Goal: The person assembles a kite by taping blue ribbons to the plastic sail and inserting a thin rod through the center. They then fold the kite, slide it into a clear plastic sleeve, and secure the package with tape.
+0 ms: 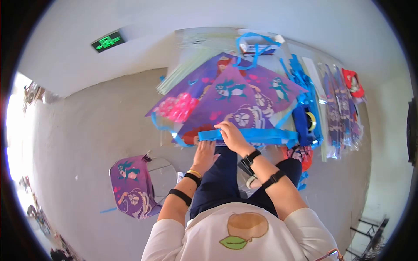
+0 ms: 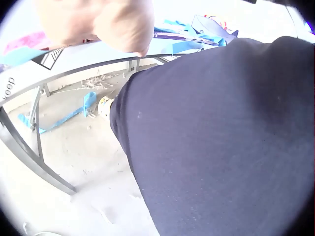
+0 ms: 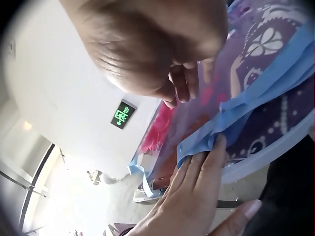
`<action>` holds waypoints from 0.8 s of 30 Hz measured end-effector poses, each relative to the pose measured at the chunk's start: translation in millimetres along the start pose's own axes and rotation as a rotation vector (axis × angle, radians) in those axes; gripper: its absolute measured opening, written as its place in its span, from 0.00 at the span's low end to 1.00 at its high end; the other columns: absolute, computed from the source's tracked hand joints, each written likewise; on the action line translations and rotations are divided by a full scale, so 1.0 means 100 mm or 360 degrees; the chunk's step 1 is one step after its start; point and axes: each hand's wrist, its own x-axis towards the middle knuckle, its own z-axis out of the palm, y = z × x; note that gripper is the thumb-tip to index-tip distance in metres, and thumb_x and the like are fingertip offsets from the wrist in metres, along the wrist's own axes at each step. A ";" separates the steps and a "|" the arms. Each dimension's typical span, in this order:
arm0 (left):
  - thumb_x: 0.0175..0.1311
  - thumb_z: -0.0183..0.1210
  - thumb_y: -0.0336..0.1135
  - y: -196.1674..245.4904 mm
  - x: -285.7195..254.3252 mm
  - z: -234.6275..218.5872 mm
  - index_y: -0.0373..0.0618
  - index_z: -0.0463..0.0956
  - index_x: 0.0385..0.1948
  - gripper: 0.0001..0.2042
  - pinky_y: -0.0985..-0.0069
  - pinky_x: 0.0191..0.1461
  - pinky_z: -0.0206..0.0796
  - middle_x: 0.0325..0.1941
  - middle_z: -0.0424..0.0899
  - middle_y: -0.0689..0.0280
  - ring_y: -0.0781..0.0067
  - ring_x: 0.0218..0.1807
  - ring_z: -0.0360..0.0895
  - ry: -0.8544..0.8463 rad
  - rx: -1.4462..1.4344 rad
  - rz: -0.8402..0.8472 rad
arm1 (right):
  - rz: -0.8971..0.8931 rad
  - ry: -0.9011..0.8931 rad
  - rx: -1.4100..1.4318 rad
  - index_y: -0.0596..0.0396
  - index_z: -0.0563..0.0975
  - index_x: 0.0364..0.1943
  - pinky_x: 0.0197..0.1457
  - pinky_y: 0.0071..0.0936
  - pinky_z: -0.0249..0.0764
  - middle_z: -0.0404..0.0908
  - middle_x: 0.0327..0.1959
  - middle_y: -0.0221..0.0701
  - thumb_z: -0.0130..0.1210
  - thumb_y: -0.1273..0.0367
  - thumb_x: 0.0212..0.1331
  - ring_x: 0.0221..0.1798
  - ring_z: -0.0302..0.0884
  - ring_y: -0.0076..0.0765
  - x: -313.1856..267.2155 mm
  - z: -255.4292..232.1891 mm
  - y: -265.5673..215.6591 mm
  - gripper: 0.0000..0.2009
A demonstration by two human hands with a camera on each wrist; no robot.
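Observation:
My left hand [image 1: 204,156] lies palm down at the near table edge, its straight fingers pressing the left end of a flat, folded blue ribbon [image 1: 261,135]. In the right wrist view those fingertips rest on the ribbon [image 3: 236,110]. Just above the ribbon is my right hand [image 1: 233,137], its fingers loosely bent and its index finger fairly straight, with nothing showing between them. Beneath both lies a purple kite [image 1: 209,102] printed with figures, overlapping others. The left wrist view shows only the heel of the left hand [image 2: 98,22].
To the right stand a blue tape dispenser [image 1: 302,126] and bagged purple kites [image 1: 337,108]. Pink balls in plastic [image 1: 176,107] lie left, thin pale rods [image 1: 183,65] behind. Another purple kite [image 1: 130,185] drapes over a stool at lower left. Loose ribbon [image 2: 69,115] trails across the floor.

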 end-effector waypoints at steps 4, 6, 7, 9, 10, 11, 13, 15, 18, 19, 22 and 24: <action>0.62 0.65 0.49 0.01 0.00 0.04 0.32 0.62 0.67 0.38 0.52 0.80 0.47 0.69 0.66 0.43 0.39 0.74 0.58 -0.0087 -0.0015 -0.0047 | 0.0348 0.0303 0.0150 0.55 0.80 0.51 0.51 0.34 0.76 0.82 0.43 0.35 0.53 0.76 0.67 0.47 0.81 0.40 -0.88 -0.54 0.23 0.11; 0.62 0.64 0.49 0.00 0.01 0.05 0.32 0.61 0.68 0.38 0.51 0.80 0.47 0.70 0.65 0.42 0.38 0.74 0.58 -0.0097 -0.0013 0.0000 | 0.0661 0.0613 0.0319 0.55 0.80 0.52 0.52 0.31 0.76 0.83 0.45 0.33 0.53 0.75 0.68 0.48 0.82 0.35 -1.44 -0.72 0.76 0.11; 0.63 0.64 0.49 0.00 0.01 0.06 0.32 0.60 0.68 0.39 0.51 0.80 0.46 0.70 0.65 0.42 0.37 0.75 0.57 -0.0111 0.0017 -0.0016 | 0.0934 0.0885 0.0539 0.55 0.79 0.53 0.52 0.28 0.76 0.84 0.48 0.32 0.52 0.75 0.69 0.49 0.82 0.30 -1.68 -0.83 1.02 0.11; 0.63 0.63 0.49 0.01 -0.01 0.10 0.32 0.59 0.70 0.39 0.51 0.80 0.45 0.71 0.64 0.42 0.38 0.75 0.56 -0.0131 0.0058 0.0007 | 0.1168 0.1144 0.0918 0.54 0.78 0.57 0.56 0.27 0.74 0.83 0.53 0.31 0.50 0.74 0.70 0.54 0.79 0.27 -1.90 -1.09 1.15 0.14; 0.64 0.62 0.50 0.00 -0.01 0.11 0.33 0.58 0.71 0.39 0.51 0.81 0.44 0.72 0.63 0.43 0.39 0.76 0.55 -0.0145 0.0111 -0.0011 | 0.1240 0.1241 0.1024 0.54 0.77 0.58 0.57 0.26 0.73 0.82 0.52 0.29 0.50 0.73 0.69 0.54 0.79 0.27 -1.92 -1.19 1.18 0.15; 0.65 0.62 0.50 0.00 -0.01 0.11 0.33 0.57 0.71 0.39 0.50 0.81 0.43 0.73 0.62 0.42 0.38 0.77 0.54 -0.0196 0.0106 -0.0025 | 0.1236 0.1269 0.1027 0.54 0.77 0.58 0.57 0.26 0.73 0.82 0.52 0.29 0.50 0.73 0.69 0.54 0.79 0.27 -1.90 -1.26 1.21 0.15; 0.65 0.62 0.50 0.02 -0.01 0.12 0.33 0.57 0.71 0.40 0.50 0.81 0.43 0.73 0.62 0.42 0.38 0.77 0.54 -0.0211 0.0155 -0.0009 | 0.1290 0.1311 0.1516 0.49 0.78 0.59 0.54 0.25 0.71 0.79 0.51 0.24 0.52 0.71 0.68 0.51 0.74 0.24 -1.85 -1.34 1.31 0.16; 0.65 0.61 0.51 0.03 0.01 0.11 0.32 0.57 0.71 0.40 0.50 0.81 0.44 0.73 0.62 0.42 0.38 0.77 0.54 -0.0224 0.0206 -0.0009 | 0.1404 0.1404 0.1535 0.46 0.78 0.60 0.51 0.25 0.69 0.78 0.50 0.23 0.53 0.70 0.67 0.49 0.72 0.23 -1.81 -1.38 1.42 0.17; 0.65 0.61 0.51 0.04 0.00 0.12 0.32 0.56 0.72 0.40 0.50 0.81 0.44 0.73 0.62 0.42 0.38 0.77 0.54 -0.0259 0.0241 -0.0034 | 0.1592 0.1460 0.1491 0.38 0.77 0.63 0.47 0.21 0.64 0.75 0.53 0.21 0.51 0.71 0.70 0.43 0.68 0.19 -1.70 -1.42 1.52 0.19; 0.65 0.61 0.51 0.04 0.00 0.13 0.32 0.56 0.72 0.40 0.50 0.81 0.44 0.73 0.62 0.42 0.38 0.77 0.54 -0.0249 0.0256 -0.0028 | 0.1648 0.1532 0.1363 0.39 0.77 0.63 0.47 0.22 0.64 0.75 0.55 0.21 0.51 0.71 0.69 0.44 0.68 0.19 -1.67 -1.42 1.53 0.20; 0.65 0.61 0.51 0.03 0.00 0.16 0.32 0.56 0.72 0.41 0.50 0.81 0.44 0.73 0.62 0.42 0.38 0.77 0.54 -0.0239 0.0277 -0.0020 | 0.1642 0.1607 0.1255 0.40 0.77 0.63 0.49 0.25 0.64 0.75 0.58 0.20 0.51 0.71 0.68 0.49 0.68 0.19 -1.61 -1.42 1.62 0.20; 0.65 0.61 0.51 0.02 0.00 0.16 0.32 0.56 0.72 0.41 0.50 0.81 0.44 0.73 0.62 0.42 0.38 0.77 0.55 -0.0241 0.0286 -0.0019 | 0.1584 0.1612 0.1278 0.41 0.77 0.63 0.51 0.26 0.64 0.75 0.59 0.19 0.51 0.71 0.67 0.53 0.69 0.20 -1.66 -1.41 1.74 0.21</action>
